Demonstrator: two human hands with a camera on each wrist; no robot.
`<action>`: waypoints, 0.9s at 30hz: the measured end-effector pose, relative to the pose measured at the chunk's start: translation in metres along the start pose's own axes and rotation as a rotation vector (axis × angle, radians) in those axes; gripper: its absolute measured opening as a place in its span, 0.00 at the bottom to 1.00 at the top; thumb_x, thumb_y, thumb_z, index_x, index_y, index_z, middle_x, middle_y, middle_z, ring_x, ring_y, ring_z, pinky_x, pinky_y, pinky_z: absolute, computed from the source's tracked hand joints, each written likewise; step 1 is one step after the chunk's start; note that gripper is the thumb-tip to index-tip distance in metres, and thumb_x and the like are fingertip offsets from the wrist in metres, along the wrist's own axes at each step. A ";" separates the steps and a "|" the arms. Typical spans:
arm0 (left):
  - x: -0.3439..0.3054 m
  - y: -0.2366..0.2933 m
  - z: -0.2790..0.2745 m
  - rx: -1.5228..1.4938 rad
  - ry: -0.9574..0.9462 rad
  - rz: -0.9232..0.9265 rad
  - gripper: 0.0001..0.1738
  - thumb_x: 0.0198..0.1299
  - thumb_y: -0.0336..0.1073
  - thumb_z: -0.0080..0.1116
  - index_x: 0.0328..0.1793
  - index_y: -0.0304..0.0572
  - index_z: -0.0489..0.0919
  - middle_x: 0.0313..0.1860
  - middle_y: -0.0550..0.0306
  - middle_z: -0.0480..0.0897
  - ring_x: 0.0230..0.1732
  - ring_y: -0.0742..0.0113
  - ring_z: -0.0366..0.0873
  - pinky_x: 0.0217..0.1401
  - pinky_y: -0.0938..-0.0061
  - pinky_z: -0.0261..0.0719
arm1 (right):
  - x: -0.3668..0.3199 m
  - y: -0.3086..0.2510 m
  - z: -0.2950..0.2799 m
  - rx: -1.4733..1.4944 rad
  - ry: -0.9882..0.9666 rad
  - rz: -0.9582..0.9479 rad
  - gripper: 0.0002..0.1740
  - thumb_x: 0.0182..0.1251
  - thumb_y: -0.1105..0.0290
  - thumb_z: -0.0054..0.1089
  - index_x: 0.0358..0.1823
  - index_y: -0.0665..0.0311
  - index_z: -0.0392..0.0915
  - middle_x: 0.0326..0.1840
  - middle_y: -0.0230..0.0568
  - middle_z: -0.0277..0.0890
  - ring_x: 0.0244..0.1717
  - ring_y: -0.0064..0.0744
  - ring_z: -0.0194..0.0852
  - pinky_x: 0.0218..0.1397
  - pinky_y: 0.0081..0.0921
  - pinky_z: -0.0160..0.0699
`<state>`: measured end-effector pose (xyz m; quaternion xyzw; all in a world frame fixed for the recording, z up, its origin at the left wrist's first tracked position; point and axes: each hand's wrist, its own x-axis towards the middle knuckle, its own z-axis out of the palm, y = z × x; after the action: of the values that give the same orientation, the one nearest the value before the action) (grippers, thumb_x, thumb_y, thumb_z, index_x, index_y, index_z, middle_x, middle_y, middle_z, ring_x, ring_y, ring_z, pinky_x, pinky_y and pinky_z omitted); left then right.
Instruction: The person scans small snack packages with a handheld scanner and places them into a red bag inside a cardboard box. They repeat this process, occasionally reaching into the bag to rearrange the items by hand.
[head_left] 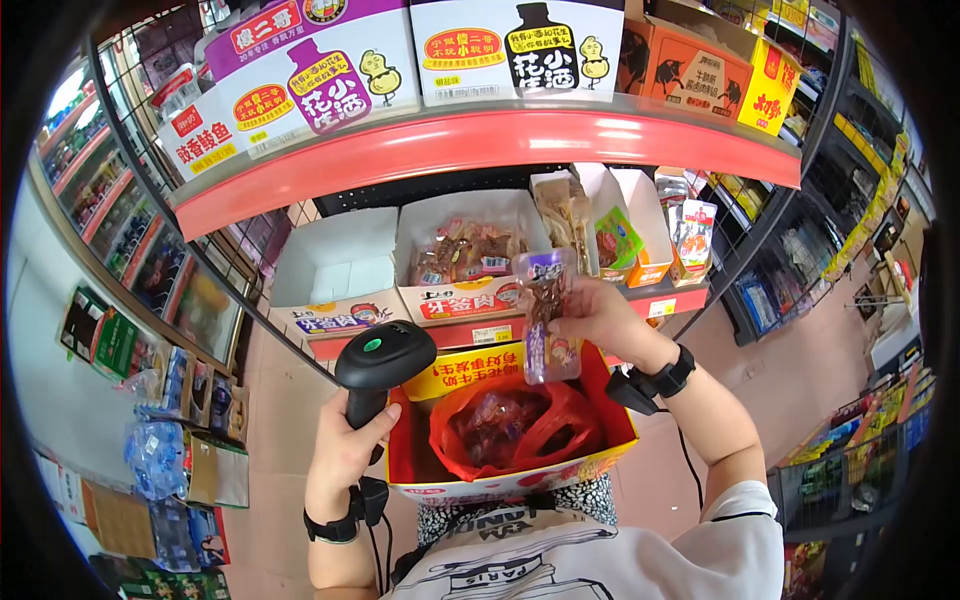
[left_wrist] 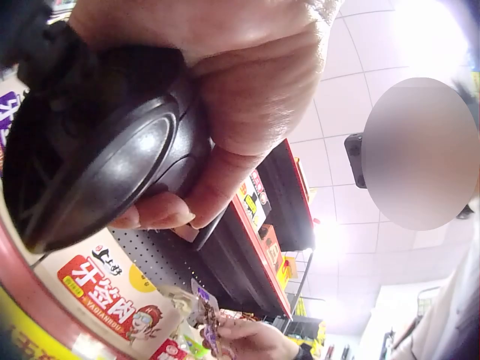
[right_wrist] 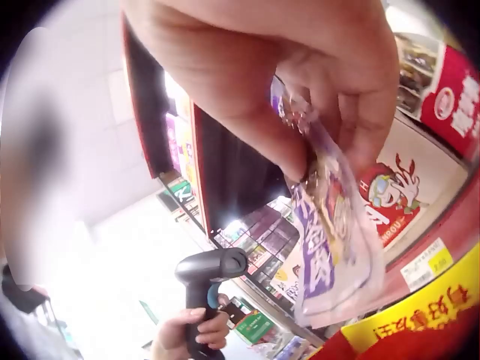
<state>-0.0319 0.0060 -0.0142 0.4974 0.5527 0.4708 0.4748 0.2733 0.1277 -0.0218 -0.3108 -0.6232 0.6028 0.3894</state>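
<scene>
My left hand [head_left: 345, 447] grips the handle of a black barcode scanner [head_left: 385, 358], fingers wrapped round it. The scanner's head [left_wrist: 112, 150] fills much of the left wrist view. Between thumb and fingers, my right hand [head_left: 605, 318] pinches a purple and clear snack packet [head_left: 545, 315] with brown pieces inside. In the right wrist view the packet [right_wrist: 334, 247] hangs down from the fingers. Below both hands stands an open carton [head_left: 615, 425] with a red plastic bag [head_left: 560, 425] in it. Purple-wrapped packets [head_left: 497, 418] lie in the bag.
Ahead is a shelf with a red edge [head_left: 500, 140]. Its lower level has a white display box [head_left: 340, 255], a box of meat snacks [head_left: 465, 250] and a green packet [head_left: 618, 238]. Large cartons [head_left: 515, 50] stand above. Stacked goods [head_left: 155, 460] line the floor at left.
</scene>
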 end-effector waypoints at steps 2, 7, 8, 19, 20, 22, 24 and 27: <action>0.000 0.002 0.000 -0.002 0.004 0.014 0.13 0.53 0.28 0.62 0.44 0.36 0.75 0.27 0.64 0.74 0.24 0.79 0.69 0.26 0.82 0.68 | -0.004 -0.019 0.009 -0.386 0.176 -0.079 0.18 0.56 0.83 0.55 0.50 0.66 0.73 0.41 0.36 0.77 0.39 0.27 0.75 0.42 0.24 0.74; 0.000 0.007 -0.001 -0.008 0.006 0.043 0.12 0.53 0.28 0.62 0.44 0.36 0.75 0.27 0.65 0.74 0.24 0.79 0.69 0.26 0.81 0.68 | 0.004 -0.044 0.005 -1.394 0.408 -0.999 0.13 0.41 0.79 0.59 0.33 0.62 0.79 0.39 0.33 0.75 0.39 0.36 0.71 0.47 0.33 0.66; -0.001 0.008 0.000 -0.019 -0.002 0.035 0.12 0.53 0.28 0.62 0.44 0.36 0.75 0.27 0.65 0.74 0.25 0.79 0.70 0.27 0.81 0.69 | 0.006 -0.041 0.003 -1.404 0.409 -1.039 0.13 0.40 0.75 0.57 0.32 0.61 0.79 0.39 0.32 0.75 0.44 0.31 0.71 0.51 0.36 0.62; -0.003 0.024 0.006 0.019 -0.090 0.042 0.14 0.53 0.28 0.62 0.46 0.37 0.76 0.33 0.65 0.77 0.31 0.80 0.70 0.34 0.82 0.70 | 0.020 -0.039 0.002 -1.490 0.409 -1.078 0.08 0.44 0.74 0.56 0.29 0.59 0.79 0.39 0.31 0.75 0.44 0.31 0.71 0.57 0.42 0.59; -0.004 0.027 0.009 0.025 -0.094 0.053 0.15 0.52 0.28 0.62 0.47 0.36 0.76 0.34 0.65 0.77 0.33 0.80 0.70 0.37 0.81 0.70 | 0.022 -0.038 0.002 -1.478 0.401 -1.081 0.08 0.44 0.74 0.56 0.29 0.59 0.79 0.39 0.31 0.75 0.45 0.31 0.71 0.59 0.42 0.58; -0.004 0.030 0.010 0.032 -0.095 0.066 0.15 0.52 0.28 0.62 0.48 0.36 0.76 0.35 0.65 0.77 0.36 0.79 0.70 0.40 0.81 0.70 | 0.024 -0.038 0.004 -1.463 0.390 -1.087 0.08 0.44 0.74 0.56 0.30 0.59 0.79 0.39 0.31 0.75 0.45 0.31 0.71 0.59 0.43 0.58; -0.002 0.029 0.010 0.043 -0.145 0.036 0.16 0.52 0.27 0.62 0.48 0.35 0.76 0.37 0.64 0.77 0.39 0.79 0.70 0.43 0.80 0.70 | 0.024 -0.038 0.006 -1.448 0.379 -1.091 0.09 0.45 0.74 0.56 0.30 0.59 0.79 0.39 0.31 0.75 0.45 0.31 0.71 0.60 0.44 0.58; -0.002 0.034 0.014 0.048 -0.165 0.066 0.16 0.52 0.27 0.62 0.48 0.34 0.76 0.35 0.65 0.77 0.37 0.78 0.69 0.42 0.80 0.70 | 0.025 -0.038 0.010 -1.446 0.362 -1.105 0.09 0.44 0.74 0.56 0.30 0.59 0.79 0.39 0.31 0.75 0.45 0.31 0.71 0.60 0.45 0.57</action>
<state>-0.0144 0.0067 0.0181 0.5637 0.5063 0.4300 0.4909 0.2553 0.1409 0.0185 -0.2264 -0.8370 -0.2612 0.4242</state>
